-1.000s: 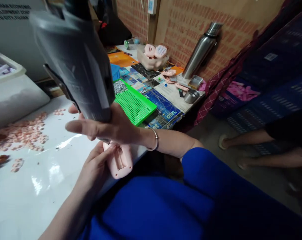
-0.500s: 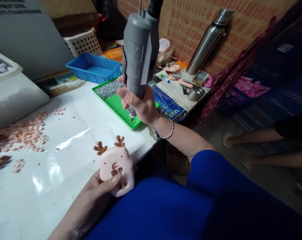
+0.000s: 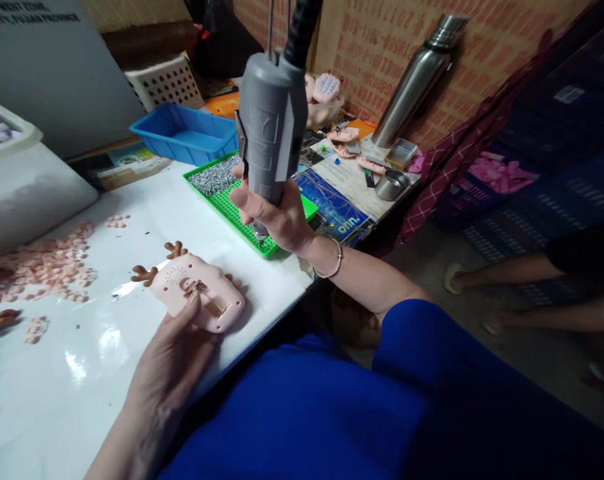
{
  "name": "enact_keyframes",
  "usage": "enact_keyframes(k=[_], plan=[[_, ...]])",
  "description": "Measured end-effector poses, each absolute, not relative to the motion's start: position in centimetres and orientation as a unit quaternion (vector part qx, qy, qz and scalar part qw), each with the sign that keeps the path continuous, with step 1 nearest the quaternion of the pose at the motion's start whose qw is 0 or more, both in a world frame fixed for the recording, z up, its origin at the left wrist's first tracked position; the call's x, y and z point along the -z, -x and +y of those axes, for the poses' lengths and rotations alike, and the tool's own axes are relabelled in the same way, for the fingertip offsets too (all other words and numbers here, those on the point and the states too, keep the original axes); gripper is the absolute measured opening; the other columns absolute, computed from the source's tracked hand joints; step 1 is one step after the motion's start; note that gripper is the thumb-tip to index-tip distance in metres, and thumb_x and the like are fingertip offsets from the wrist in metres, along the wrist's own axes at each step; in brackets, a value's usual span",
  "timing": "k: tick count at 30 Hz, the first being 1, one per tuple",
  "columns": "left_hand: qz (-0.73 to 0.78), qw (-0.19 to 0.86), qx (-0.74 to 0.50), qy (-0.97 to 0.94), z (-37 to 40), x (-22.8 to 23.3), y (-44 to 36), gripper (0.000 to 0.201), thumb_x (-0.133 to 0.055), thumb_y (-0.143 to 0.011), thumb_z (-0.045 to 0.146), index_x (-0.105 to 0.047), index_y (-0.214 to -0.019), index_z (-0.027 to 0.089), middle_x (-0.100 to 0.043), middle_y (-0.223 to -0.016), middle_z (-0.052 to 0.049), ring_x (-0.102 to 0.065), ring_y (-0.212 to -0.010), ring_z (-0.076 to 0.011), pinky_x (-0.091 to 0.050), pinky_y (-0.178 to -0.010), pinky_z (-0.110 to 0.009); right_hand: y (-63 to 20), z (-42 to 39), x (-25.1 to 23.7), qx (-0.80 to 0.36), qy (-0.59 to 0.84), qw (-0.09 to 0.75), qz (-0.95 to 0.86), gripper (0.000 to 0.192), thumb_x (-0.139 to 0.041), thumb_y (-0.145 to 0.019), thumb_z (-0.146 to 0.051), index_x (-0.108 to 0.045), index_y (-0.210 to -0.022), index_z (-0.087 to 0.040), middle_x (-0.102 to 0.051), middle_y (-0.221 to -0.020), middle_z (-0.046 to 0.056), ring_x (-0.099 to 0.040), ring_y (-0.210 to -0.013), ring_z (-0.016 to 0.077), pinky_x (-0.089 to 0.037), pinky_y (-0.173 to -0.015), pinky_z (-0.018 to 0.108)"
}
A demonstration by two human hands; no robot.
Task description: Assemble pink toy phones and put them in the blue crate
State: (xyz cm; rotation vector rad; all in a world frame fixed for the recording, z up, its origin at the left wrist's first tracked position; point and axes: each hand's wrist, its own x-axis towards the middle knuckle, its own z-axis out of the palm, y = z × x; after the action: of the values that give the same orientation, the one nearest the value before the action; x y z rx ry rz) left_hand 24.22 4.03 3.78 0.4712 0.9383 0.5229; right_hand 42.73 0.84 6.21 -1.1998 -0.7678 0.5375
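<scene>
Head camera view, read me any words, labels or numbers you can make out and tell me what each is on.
"...LOPMENT ZONE," and "...CITY, FUJIAN PROVINCE": grey board, top left, cut off by the frame edge.
"uno", upside down: blue printed sheet.
Raised letter "Y": grey power screwdriver in the right hand; other letters unreadable.
Red print on cardboard wall: too blurred.

Soft, even indoor light falls from above. The glossy white table (image 3: 147, 220) shows bright glare streaks near its middle. Shadows are faint. The left edge is smeared and blurred, and straight lines bend toward the corners. The centre stays sharp.
</scene>
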Motion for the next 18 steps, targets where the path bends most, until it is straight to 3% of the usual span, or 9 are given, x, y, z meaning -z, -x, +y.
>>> enact_keyframes(k=[5,11,18], plan=[[0.450,0.828,-0.274,-0.192,3.8,-4.5,-24.8,0.034,-0.043,-0.093,0.006,-0.069,-0.114,0.015,-0.077,-0.097,-0.011,-0.076,-0.081,-0.0214,-0.064,-0.070,-0.032,-42.5,0.8,-7.5,-0.224,0.553,0.714,-0.366,0.057,-0.077,-0.055,-0.063,-0.055,-0.091,-0.024,-0.049,-0.057,-0.008,-0.047,-0.052,0.0089,-0.042,-0.054,0.028],[0.424,0.837,-0.295,-0.183,4.1,-3.9,-24.7,0.035,-0.041,-0.096,0.007,-0.068,-0.118,0.012,-0.076,-0.099,-0.014,-0.075,-0.086,-0.0215,-0.063,-0.080,-0.035,-39.8,-0.3,-9.6,-0.225,0.419,0.762,-0.439,0.035,-0.069,-0.073,-0.045,-0.058,-0.099,-0.026,-0.049,-0.060,-0.008,-0.046,-0.047,0.0098,-0.041,-0.048,0.027],[0.407,0.844,-0.299,-0.181,4.2,-3.6,-24.6,0.034,-0.042,-0.098,0.008,-0.066,-0.122,0.013,-0.076,-0.106,-0.009,-0.073,-0.094,-0.0167,-0.057,-0.096,-0.034,-37.3,-0.7,-8.8,-0.371,0.429,0.700,-0.434,0.045,-0.084,-0.060,-0.039,-0.057,-0.094,-0.026,-0.053,-0.061,-0.007,-0.050,-0.051,0.0127,-0.046,-0.055,0.029]])
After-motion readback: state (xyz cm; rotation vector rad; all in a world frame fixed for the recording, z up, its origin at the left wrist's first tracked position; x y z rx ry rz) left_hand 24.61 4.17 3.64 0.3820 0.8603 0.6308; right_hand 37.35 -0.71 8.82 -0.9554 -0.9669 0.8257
